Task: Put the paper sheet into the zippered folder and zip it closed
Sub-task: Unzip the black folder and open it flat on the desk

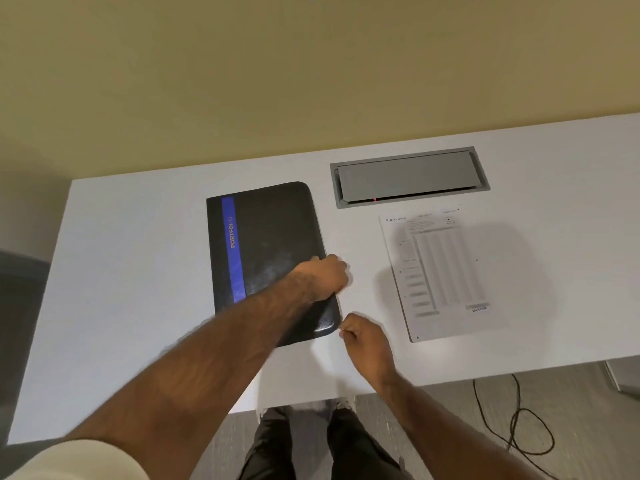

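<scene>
A black zippered folder [266, 244] with a blue stripe and the word PORTFOLIO lies flat and closed on the white table [138, 271]. My left hand [323, 277] presses down on its right edge, fingers curled over the side. My right hand [363, 341] sits just off the folder's near right corner, fingertips pinched together on something small there, apparently the zipper pull. A printed paper sheet [440, 271] lies flat on the table to the right of the folder, apart from both hands.
A grey cable hatch [408, 176] is set into the table behind the paper. The table's near edge runs just behind my right wrist. Black cables [519, 420] lie on the floor at the right. My legs [311, 441] stand below the edge.
</scene>
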Available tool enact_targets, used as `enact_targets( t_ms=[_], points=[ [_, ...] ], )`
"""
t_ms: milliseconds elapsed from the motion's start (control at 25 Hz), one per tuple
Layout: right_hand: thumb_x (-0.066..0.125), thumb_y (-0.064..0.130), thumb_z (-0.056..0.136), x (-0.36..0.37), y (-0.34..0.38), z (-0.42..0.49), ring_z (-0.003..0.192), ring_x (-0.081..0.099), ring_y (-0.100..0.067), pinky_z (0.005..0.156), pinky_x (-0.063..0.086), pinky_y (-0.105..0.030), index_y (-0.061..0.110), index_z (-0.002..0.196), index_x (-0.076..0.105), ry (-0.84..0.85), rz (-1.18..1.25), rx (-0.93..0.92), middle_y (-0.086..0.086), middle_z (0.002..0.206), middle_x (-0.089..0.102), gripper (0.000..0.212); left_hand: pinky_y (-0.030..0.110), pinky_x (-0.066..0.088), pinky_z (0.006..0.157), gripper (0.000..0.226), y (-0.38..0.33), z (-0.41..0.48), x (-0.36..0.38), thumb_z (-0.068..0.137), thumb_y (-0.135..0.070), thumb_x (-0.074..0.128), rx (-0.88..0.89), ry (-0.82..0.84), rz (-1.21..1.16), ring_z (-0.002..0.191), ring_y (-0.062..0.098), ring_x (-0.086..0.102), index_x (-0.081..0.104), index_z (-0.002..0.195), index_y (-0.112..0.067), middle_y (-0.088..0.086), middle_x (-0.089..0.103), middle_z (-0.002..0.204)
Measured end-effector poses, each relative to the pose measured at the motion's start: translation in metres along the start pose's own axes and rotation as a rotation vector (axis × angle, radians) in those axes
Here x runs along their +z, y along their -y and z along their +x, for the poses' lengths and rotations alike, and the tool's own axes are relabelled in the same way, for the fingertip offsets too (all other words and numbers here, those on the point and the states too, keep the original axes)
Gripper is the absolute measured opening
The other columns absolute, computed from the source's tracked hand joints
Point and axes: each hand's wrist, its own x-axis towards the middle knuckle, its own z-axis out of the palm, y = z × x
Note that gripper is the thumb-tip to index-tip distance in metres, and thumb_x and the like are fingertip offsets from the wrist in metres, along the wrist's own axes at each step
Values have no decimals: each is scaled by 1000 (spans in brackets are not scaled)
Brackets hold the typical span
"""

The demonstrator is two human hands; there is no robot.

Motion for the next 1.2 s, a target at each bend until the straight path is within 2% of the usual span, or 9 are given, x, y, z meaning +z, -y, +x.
enact_targets(
  t_ms=[160,360,440,640,840,960,1080,1120,1200],
  points=[
    [55,16,93,21,3,-20,76,58,-9,69,50,-19,32,86,57,-36,19,22,15,84,60,18,41,43,101,28,2,2,7,92,-9,57,33,-16,32,120,30,51,61,119,-9,12,51,129],
    [58,21,90,14,0,-12,81,61,-1,71,45,-13,34,81,58,39,208,104,19,88,60,16,43,37,116,36,4,-3,23,98,-16,55,43,-123,38,141,28,39,60,133,-12,8,44,151],
    [60,20,94,1,-1,-3,84,63,-3,74,50,-14,28,100,64,45,333,171,20,96,60,10,43,28,122,46,2,-5,27,101,-20,46,-21,-147,-175,148,27,31,46,147,-16,3,29,163],
    [60,21,99,-29,19,24,104,69,-21,82,58,-25,16,132,60,181,646,347,-4,125,67,33,41,25,121,54,-4,-2,25,102,-21,40,-139,-178,-429,148,27,30,33,155,-27,-5,21,166],
    [64,16,97,-43,38,36,108,67,-33,93,55,-40,14,100,63,258,615,368,-14,115,68,4,41,23,122,53,-4,-4,34,103,-26,41,-179,-231,-428,150,25,27,32,155,-28,-5,22,166],
    [66,10,95,-47,40,41,110,66,-33,97,52,-43,6,107,64,346,714,412,-13,117,68,13,44,25,122,52,-6,-8,29,103,-22,47,-144,-266,-335,150,29,26,37,154,-22,1,25,165],
    [67,15,95,-49,41,44,111,68,-33,87,56,-36,0,118,64,354,729,443,-14,120,71,28,39,52,99,30,-18,-19,27,100,-23,53,-253,-568,-268,122,26,55,60,129,-17,7,53,139],
    [66,16,95,-49,42,45,111,68,-33,84,58,-34,0,119,65,360,729,454,-15,119,71,29,36,55,84,20,-27,-27,33,102,-28,49,-353,-726,-408,103,21,61,63,113,-20,3,59,119],
    [63,22,97,-47,43,47,111,68,-32,92,58,-39,2,122,64,370,720,477,-15,121,71,32,31,48,63,25,-54,-48,61,102,-38,43,-556,-888,-825,75,14,58,56,85,-24,-6,58,86]
  ],
)
